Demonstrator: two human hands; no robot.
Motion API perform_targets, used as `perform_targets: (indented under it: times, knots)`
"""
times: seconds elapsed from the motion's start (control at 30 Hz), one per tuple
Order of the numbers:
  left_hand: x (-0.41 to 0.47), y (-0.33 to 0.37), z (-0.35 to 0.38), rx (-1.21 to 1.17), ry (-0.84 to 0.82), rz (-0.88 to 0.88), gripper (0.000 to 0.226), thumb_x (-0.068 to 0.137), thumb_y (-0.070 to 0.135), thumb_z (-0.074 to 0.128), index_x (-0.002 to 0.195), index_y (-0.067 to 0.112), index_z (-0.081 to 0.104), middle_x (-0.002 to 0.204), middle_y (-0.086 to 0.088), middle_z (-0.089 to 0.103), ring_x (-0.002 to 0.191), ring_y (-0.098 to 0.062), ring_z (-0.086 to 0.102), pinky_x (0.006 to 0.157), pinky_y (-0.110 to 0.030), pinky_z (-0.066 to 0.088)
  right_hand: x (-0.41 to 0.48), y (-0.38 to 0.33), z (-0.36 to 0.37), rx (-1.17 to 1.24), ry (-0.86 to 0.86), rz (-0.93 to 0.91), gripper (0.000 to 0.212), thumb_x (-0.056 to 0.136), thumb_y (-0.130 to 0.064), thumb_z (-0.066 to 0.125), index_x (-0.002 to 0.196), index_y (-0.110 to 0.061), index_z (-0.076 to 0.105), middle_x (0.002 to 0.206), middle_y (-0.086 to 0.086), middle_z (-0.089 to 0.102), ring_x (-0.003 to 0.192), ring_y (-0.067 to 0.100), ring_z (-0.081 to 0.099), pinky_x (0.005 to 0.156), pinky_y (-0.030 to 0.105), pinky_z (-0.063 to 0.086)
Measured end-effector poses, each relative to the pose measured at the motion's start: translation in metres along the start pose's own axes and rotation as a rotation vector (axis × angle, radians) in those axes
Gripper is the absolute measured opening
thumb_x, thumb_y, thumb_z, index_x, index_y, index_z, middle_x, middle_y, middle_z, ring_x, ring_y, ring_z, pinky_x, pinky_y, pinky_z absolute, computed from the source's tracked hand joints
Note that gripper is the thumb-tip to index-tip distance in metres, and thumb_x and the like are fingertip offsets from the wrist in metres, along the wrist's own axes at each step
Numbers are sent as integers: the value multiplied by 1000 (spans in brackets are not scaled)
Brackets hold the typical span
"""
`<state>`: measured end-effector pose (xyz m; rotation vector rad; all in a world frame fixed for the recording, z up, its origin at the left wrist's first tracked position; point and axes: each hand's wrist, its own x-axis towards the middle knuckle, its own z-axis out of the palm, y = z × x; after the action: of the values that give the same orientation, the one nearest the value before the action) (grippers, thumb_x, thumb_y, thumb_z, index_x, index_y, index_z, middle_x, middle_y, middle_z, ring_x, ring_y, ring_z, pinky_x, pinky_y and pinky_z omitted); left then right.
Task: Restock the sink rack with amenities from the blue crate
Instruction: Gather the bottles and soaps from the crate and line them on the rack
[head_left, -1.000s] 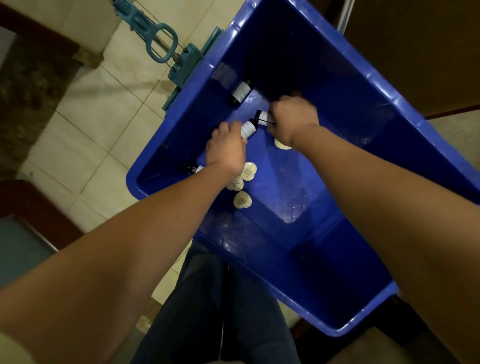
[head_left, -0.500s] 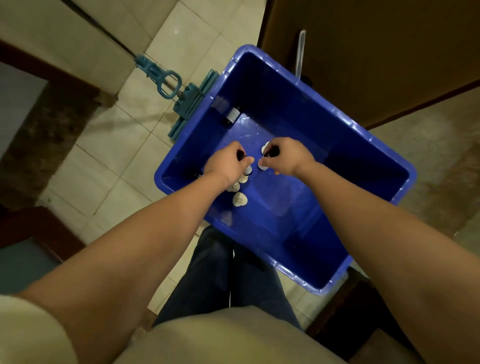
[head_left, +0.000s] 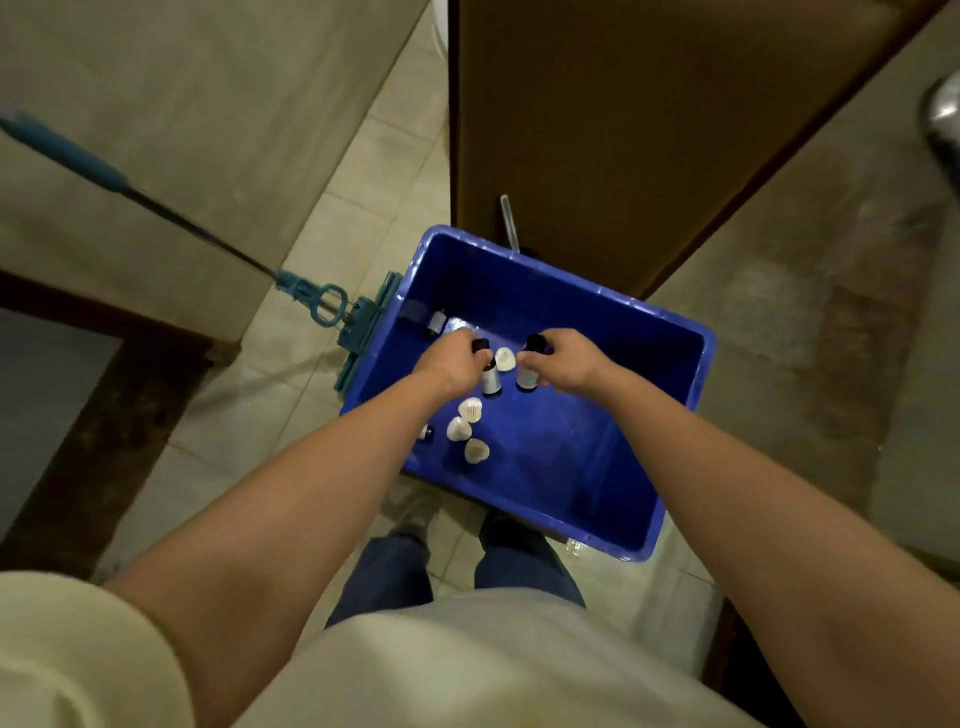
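Looks early in the job: no sink rack in view, nothing yet placed there. Down on the tiled floor, a blue crate (head_left: 597, 306), with a mop (head_left: 322, 304) just beside its left edge. Over the crate's middle, left hand (head_left: 452, 361) clenched round the left bottle (head_left: 490, 382), right hand (head_left: 563, 358) round the right bottle (head_left: 525, 378), both dark-capped and upright. Left to carry: a spare bottle (head_left: 436, 322) lying in the far left corner and four pale heart-shaped soaps (head_left: 470, 409), one between the hands. Pale labels on the bottles, too small to read.
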<state>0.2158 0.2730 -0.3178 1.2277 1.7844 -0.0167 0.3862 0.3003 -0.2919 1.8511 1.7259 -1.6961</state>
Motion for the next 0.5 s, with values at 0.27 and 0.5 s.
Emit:
perform_targets:
  times: [0.27, 0.5]
  knots:
    - [-36, 25, -40, 80, -24, 230, 19, 100, 31, 50, 104, 13, 52, 101, -10, 59, 87, -27, 59, 75, -39, 47, -66, -27, 5, 197, 165, 51, 23, 98, -23, 55, 78, -14, 52, 73, 6, 50, 68, 20, 48, 69, 36, 43]
    - [-74, 47, -78, 115, -27, 408, 21, 97, 37, 55, 104, 17, 54, 90, -2, 63, 82, -19, 62, 77, -38, 54, -123, -53, 10, 275, 332, 87, 16, 101, -26, 51, 102, -12, 57, 92, 8, 60, 84, 21, 59, 75, 37, 53]
